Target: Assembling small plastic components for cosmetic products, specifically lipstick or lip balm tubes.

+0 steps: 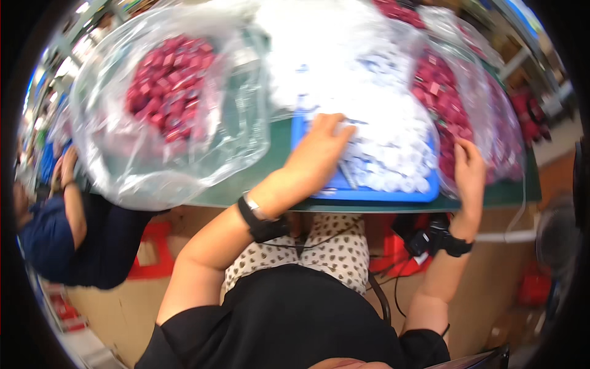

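My left hand (319, 144) rests over the left side of a blue tray (381, 195) heaped with small white plastic pieces (399, 141). Its fingers are bent together, and whatever they hold is hidden. Under that hand a thin grey stick-like thing (348, 174) lies against the white pieces. My right hand (470, 169) is at the tray's right, by a clear plastic bag of small shiny red pieces (439, 92). Its thumb and fingers are drawn together at the near edge of those pieces; blur hides what is between them.
A large open clear bag (239, 154) with red pieces (172, 86) stands on the green table (279, 138) at left. More bagged red pieces (504, 123) lie at far right. Another person (67, 221) sits at the left. Cables (393, 277) hang below the table edge.
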{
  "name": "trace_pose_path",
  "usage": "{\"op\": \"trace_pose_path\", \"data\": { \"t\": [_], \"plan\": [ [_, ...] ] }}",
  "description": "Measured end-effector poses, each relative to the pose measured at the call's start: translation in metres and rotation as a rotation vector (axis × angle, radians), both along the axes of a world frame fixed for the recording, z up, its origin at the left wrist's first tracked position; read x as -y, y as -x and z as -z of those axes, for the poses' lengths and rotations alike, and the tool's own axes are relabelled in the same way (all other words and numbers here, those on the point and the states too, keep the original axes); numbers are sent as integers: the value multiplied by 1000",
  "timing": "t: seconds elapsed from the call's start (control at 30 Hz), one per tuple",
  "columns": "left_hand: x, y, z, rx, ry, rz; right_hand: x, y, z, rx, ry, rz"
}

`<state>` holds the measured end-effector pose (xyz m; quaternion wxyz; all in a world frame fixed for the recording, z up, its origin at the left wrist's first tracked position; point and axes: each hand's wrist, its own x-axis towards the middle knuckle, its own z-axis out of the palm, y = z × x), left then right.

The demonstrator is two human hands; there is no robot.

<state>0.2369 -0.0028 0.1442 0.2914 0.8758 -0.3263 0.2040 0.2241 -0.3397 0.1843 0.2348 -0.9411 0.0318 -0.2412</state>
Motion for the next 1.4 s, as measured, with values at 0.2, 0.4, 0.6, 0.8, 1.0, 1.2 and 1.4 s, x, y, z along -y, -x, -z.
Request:
{"op": "trace_pose_path", "data": {
  "t": [0.2, 0.4, 0.6, 0.8, 1.0, 1.2, 1.4],
  "plan": [
    [15, -10, 14, 10, 145, -20, 64, -43, 25, -140, 582, 122],
    [2, -5, 20, 49, 182, -123, 47, -55, 28, -321, 535, 205],
    [8, -11, 25, 75, 354, -99, 57, -51, 34, 25, 279, 255],
    [5, -16, 19, 22, 315, -50, 17, -16, 4, 296, -726, -56],
    [1, -7, 5, -36, 591, -40, -110, 46, -18, 73, -1073, -593],
    [-9, 21, -15, -216, 611, 14, -177, 56, -11, -290, -1246, -914],
    [14, 72, -25, -623, 847, 83, -167, 59, -3, -424, -1423, -842]
  ]
}}
